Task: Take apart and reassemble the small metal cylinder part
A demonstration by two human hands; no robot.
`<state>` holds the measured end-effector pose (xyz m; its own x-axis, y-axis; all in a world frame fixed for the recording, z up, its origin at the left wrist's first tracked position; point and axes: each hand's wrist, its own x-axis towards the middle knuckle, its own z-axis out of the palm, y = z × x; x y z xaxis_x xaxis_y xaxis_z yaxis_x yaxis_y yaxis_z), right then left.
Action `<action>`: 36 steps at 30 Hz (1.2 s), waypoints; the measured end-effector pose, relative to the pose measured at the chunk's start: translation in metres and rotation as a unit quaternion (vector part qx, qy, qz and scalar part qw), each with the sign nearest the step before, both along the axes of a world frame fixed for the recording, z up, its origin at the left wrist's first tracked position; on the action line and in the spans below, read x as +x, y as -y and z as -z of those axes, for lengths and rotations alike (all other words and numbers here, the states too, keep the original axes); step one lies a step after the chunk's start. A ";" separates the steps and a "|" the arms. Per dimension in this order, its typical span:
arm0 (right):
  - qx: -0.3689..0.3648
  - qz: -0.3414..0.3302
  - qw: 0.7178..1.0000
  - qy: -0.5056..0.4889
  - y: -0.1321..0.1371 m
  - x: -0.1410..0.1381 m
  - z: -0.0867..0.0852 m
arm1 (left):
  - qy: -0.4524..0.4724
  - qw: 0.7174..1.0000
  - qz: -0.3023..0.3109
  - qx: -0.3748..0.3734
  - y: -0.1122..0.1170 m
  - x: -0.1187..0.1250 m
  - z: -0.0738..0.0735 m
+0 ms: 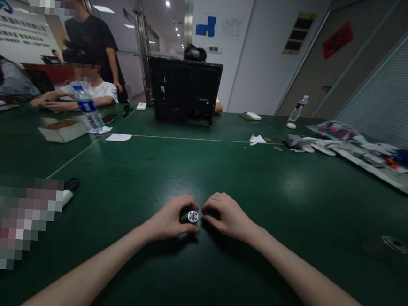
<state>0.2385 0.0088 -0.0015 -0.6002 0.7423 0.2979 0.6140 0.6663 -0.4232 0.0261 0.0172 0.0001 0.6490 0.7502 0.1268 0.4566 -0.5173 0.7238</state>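
My left hand (171, 219) is curled around a small black cylinder with a silver, slotted round end (192, 216). That end faces toward me and to the right, between thumb and forefinger. Just to the right, a short gap away, my right hand (228, 215) has its thumb and fingertips brought together. Something small and dark shows at those fingertips, too small to name. Both hands are low over the green table (175, 165), around its middle.
A short can-like object with a metal rim (394, 244) stands at right. Farther back are a black monitor-like panel (184, 92), an open box (64, 131), water bottles (87, 108) and a cluttered board (373, 161). People sit and stand at the far left.
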 end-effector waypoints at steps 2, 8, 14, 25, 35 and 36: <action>-0.011 -0.009 1.000 0.021 -0.001 0.001 0.004 | -0.003 1.000 -0.003 -0.002 0.000 0.000 -0.001; -0.029 -0.008 0.999 0.029 -0.001 0.001 0.005 | 0.000 1.000 0.002 -0.004 0.001 0.000 -0.003; -0.013 -0.011 0.998 -0.063 0.004 -0.002 -0.003 | -0.005 1.000 0.000 -0.014 0.000 -0.001 -0.003; -0.013 -0.066 0.995 -0.076 0.010 -0.013 0.009 | 0.022 0.999 -0.010 -0.045 0.000 0.001 0.000; 0.002 0.100 0.982 -0.159 0.000 0.026 -0.018 | 0.061 0.995 -0.014 -0.079 0.002 -0.005 -0.006; 0.014 0.146 0.976 -0.161 -0.003 0.042 -0.019 | 0.053 0.995 -0.014 -0.084 0.002 -0.006 -0.006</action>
<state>0.2808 0.0116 0.0177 -0.2350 0.8566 0.4594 0.6177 0.4965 -0.6098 0.0201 0.0150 0.0057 0.6169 0.7843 0.0658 0.3850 -0.3737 0.8439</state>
